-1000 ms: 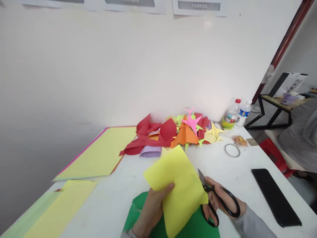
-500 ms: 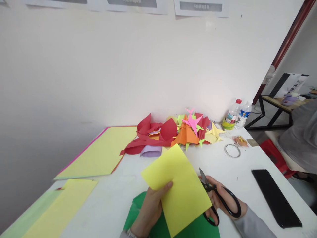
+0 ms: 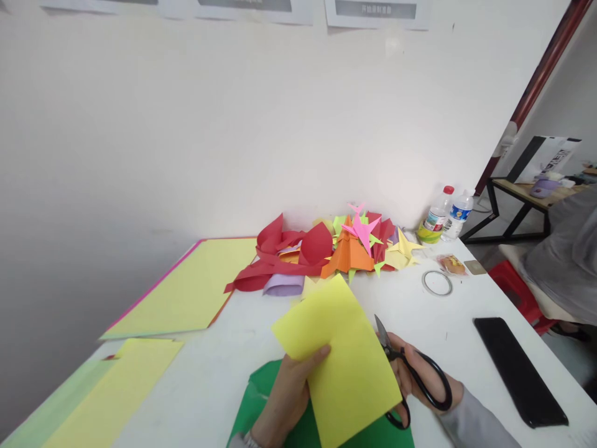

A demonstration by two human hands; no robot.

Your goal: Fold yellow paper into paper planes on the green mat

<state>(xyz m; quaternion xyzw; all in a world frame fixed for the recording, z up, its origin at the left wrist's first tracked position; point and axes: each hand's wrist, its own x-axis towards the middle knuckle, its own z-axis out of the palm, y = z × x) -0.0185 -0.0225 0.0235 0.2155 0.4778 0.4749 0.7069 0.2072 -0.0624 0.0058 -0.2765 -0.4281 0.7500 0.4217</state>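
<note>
My left hand (image 3: 293,386) grips a sheet of yellow paper (image 3: 347,354) near its left edge, thumb on top, fingers hidden behind it. The sheet is held tilted above a green sheet (image 3: 261,373) lying at the table's front. At the right edge of the yellow paper, my right hand (image 3: 410,373) is closed around black-handled scissors (image 3: 396,354). One blade points up and away from me; the paper hides part of the scissors, so I cannot tell whether they touch it.
Behind the paper lies a pile of folded paper shapes (image 3: 347,255). Large yellow sheets (image 3: 186,292) and paper strips (image 3: 112,392) are on the left. A tape roll (image 3: 437,283), black phone-like slab (image 3: 520,371) and two bottles (image 3: 436,214) stand or lie right. A person in grey (image 3: 571,249) is beyond.
The yellow paper and my left hand have shifted slightly to the right, closer to the scissors. My right hand has barely moved.
</note>
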